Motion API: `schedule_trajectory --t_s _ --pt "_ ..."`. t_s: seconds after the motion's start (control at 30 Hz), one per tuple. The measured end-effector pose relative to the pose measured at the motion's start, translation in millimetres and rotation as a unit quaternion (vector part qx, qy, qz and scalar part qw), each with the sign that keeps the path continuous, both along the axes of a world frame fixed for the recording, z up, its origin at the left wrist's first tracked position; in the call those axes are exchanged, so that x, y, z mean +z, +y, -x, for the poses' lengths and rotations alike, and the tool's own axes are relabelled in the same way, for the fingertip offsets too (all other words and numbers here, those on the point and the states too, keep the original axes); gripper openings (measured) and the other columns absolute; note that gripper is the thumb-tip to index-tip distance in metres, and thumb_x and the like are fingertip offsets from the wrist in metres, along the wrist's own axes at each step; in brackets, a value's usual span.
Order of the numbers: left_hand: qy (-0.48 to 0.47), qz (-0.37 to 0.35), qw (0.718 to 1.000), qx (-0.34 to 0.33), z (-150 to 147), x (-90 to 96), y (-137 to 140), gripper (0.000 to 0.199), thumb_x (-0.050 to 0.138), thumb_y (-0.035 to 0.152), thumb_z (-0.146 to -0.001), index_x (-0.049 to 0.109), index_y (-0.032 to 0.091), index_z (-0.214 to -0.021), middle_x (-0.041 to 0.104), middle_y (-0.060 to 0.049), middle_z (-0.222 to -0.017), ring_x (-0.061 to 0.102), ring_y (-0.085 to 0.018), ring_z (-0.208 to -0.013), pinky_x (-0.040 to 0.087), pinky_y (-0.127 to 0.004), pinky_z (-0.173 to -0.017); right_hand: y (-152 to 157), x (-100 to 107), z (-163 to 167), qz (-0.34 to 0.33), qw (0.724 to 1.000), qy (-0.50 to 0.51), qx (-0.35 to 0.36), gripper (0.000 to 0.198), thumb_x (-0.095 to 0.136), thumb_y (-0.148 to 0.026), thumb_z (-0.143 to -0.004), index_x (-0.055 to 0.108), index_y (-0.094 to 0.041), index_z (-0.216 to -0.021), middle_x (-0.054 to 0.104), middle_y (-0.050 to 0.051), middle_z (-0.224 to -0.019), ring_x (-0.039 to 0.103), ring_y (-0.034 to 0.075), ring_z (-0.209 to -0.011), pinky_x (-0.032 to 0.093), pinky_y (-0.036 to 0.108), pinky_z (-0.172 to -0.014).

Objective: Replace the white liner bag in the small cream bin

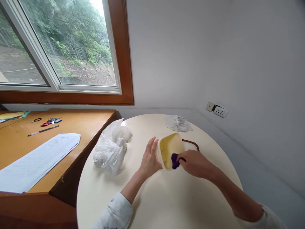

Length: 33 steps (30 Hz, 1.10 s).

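My left hand (149,156) grips a plastic container (169,144) from its left side. The container is cream-white outside, squarish with rounded corners, and tilted so that its yellowish inside faces me. A small dark purple cloth (175,161) is pinched in the fingers of my right hand (193,163), at the container's lower right rim. Whether the cloth touches the inner wall, I cannot tell. Behind my right hand a lid with a brown rim (192,142) lies on the table, partly hidden by the container and hand.
A crumpled clear plastic bag (111,148) lies at the left of the round cream table (166,200). A smaller crumpled bag (178,123) is at its far edge. On the wooden desk (95,122) to the left are papers (45,159), a pen (43,130) and keys (51,121).
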State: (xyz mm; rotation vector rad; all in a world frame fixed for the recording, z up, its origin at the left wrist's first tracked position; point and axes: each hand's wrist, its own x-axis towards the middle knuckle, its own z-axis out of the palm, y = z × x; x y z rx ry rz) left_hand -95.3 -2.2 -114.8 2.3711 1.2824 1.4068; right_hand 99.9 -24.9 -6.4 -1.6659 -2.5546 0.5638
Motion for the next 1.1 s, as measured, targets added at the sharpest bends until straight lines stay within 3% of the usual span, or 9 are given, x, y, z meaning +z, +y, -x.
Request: schedule_trajectory --t_s 0.1,0.2,0.3,0.37,0.43,0.6,0.77,0.93,1.1 --pt "-0.006 0.007 1.0 0.004 -2.9 2.3 -1.7 0.113 0.077 0.037 -0.055 0.003 0.027 -0.139 0.02 -0.017 -0.138 0.022 -0.034 -0.13 0.034 -0.052 -0.099 3.2 -5.0 -34.8 0.092 0.972 0.202 -0.077 0.031 0.035 -0.023 -0.08 0.066 -0.021 -0.076 0.067 0.001 -0.082 0.059 0.016 -0.073 0.042 0.026 -0.064" --pt "-0.016 0.018 1.0 0.014 -3.3 6.8 -5.0 0.119 0.078 0.038 -0.051 -0.001 0.026 -0.139 0.02 -0.018 -0.137 0.021 -0.036 -0.13 0.033 -0.054 -0.099 14.6 -21.4 -62.0 0.147 0.898 0.35 -0.223 0.026 0.04 -0.027 -0.077 0.064 -0.017 -0.078 0.067 0.005 -0.079 0.06 0.019 -0.075 0.046 0.029 -0.066" --pt "-0.004 0.009 1.0 0.021 -4.0 10.0 -8.6 0.118 0.077 0.034 -0.052 -0.002 0.024 -0.138 0.021 -0.018 -0.134 0.02 -0.037 -0.129 0.023 -0.06 -0.102 24.8 -37.3 -70.6 0.144 0.815 0.463 -0.317 0.02 0.048 -0.029 -0.074 0.061 -0.016 -0.081 0.067 0.008 -0.084 0.062 0.021 -0.079 0.05 0.032 -0.068" --pt "0.002 0.0 1.0 0.026 -5.9 10.9 -10.7 0.116 0.077 0.032 -0.053 -0.002 0.024 -0.138 0.022 -0.019 -0.132 0.018 -0.038 -0.13 0.015 -0.062 -0.103 30.1 -43.0 -63.1 0.116 0.796 0.502 -0.319 0.023 0.052 -0.033 -0.074 0.06 -0.015 -0.085 0.067 0.01 -0.092 0.062 0.022 -0.085 0.051 0.032 -0.073" --pt "0.006 0.001 1.0 0.019 -8.0 11.3 -12.7 0.115 0.076 0.031 -0.054 -0.001 0.024 -0.138 0.02 -0.019 -0.133 0.018 -0.038 -0.13 0.015 -0.062 -0.103 35.7 -44.1 -46.4 0.085 0.807 0.509 -0.286 0.029 0.052 -0.037 -0.075 0.06 -0.014 -0.091 0.066 0.011 -0.098 0.061 0.023 -0.092 0.049 0.032 -0.078" --pt "-0.03 0.047 0.998 -0.003 -5.5 13.2 -15.1 0.12 0.079 0.033 -0.051 -0.003 0.026 -0.138 0.016 -0.018 -0.136 0.02 -0.037 -0.129 0.034 -0.054 -0.098 50.4 -33.5 9.5 -0.034 0.844 0.5 -0.193 0.044 0.04 -0.04 -0.083 0.054 -0.014 -0.116 0.063 0.01 -0.112 0.057 0.025 -0.104 0.045 0.037 -0.086" --pt "-0.059 0.057 0.997 -0.001 -0.4 16.2 -14.6 0.117 0.079 0.03 -0.05 0.002 0.024 -0.138 0.02 -0.017 -0.135 0.023 -0.035 -0.129 0.035 -0.051 -0.098 43.1 -22.5 49.2 -0.202 0.873 0.443 0.011 0.042 0.035 -0.019 -0.083 0.054 -0.022 -0.12 0.047 0.002 -0.134 0.029 0.017 -0.132 0.012 0.042 -0.111" --pt "-0.11 0.057 0.992 -0.014 -0.4 16.1 -14.3 0.111 0.08 0.027 -0.05 0.01 0.024 -0.137 0.024 -0.016 -0.134 0.029 -0.034 -0.126 0.036 -0.051 -0.098 15.7 -20.7 55.2 -0.151 0.869 0.448 0.146 0.041 0.035 -0.014 -0.08 0.059 -0.022 -0.112 0.052 0.003 -0.129 0.035 0.018 -0.128 0.013 0.045 -0.11" --pt "-0.141 0.1 0.985 -0.01 7.5 15.5 -15.7 0.113 0.08 0.024 -0.049 0.008 0.025 -0.137 0.027 -0.015 -0.132 0.03 -0.033 -0.126 0.032 -0.051 -0.101 -5.4 -28.6 35.8 -0.105 0.879 0.426 0.185 0.031 0.034 -0.014 -0.079 0.063 -0.022 -0.087 0.067 0.003 -0.106 0.054 0.018 -0.111 0.016 0.046 -0.108"
